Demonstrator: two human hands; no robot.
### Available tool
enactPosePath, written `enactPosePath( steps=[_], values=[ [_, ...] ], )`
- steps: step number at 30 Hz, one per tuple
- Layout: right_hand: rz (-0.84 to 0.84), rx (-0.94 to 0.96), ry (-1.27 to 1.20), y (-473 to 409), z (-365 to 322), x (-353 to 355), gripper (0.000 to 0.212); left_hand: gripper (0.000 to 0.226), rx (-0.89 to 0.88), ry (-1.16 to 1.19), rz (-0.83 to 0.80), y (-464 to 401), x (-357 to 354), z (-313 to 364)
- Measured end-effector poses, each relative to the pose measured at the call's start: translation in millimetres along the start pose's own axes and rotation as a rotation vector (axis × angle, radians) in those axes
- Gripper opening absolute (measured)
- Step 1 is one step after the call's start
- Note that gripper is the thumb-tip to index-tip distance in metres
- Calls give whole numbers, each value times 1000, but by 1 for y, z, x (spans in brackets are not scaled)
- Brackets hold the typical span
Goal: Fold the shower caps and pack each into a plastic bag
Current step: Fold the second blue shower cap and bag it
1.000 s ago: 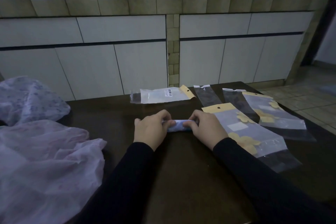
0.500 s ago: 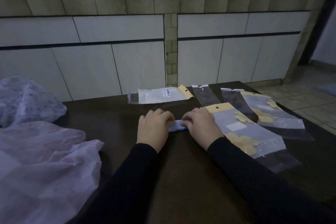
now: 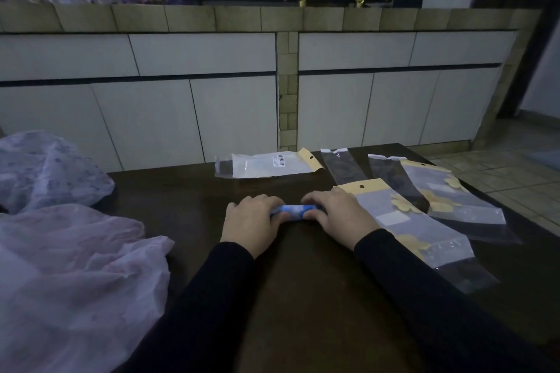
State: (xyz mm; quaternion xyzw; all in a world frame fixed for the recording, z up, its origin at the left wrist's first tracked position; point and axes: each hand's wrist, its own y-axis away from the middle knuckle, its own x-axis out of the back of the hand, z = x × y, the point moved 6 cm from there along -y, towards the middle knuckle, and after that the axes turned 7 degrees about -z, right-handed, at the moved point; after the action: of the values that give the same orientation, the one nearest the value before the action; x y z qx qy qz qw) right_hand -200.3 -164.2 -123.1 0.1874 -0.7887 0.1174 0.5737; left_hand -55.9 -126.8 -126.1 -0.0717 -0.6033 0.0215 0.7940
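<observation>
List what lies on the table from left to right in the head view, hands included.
Pale pink shower caps → left hand → rolled blue shower cap → right hand → yellow-header plastic bag → second yellow-header bag.

one head-worn wide-angle view looks forward and down from above the person's forearms, close over the dark table [image 3: 303,297]. it faces white cabinet fronts [image 3: 212,94] beyond the table's far edge, tiled floor [image 3: 515,179] at right.

Bare table [image 3: 303,281] open near edge between sleeves; plastic bags [image 3: 403,221] crowd right, loose shower caps [image 3: 69,266] block left.
</observation>
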Motion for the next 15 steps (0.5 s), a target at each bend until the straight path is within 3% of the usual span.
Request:
enactPosePath(
  steps=[6,11,15],
  values=[
    [81,42,86,1,-6,-1,32,39,-38,63,-50,0,0,-3],
    [118,54,63,7,-5,-2,28,37,-46,66,-1,3,3,-3],
    [193,-55,-4,23,4,6,53,29,-84,-10,112,6,6,5]
  ],
)
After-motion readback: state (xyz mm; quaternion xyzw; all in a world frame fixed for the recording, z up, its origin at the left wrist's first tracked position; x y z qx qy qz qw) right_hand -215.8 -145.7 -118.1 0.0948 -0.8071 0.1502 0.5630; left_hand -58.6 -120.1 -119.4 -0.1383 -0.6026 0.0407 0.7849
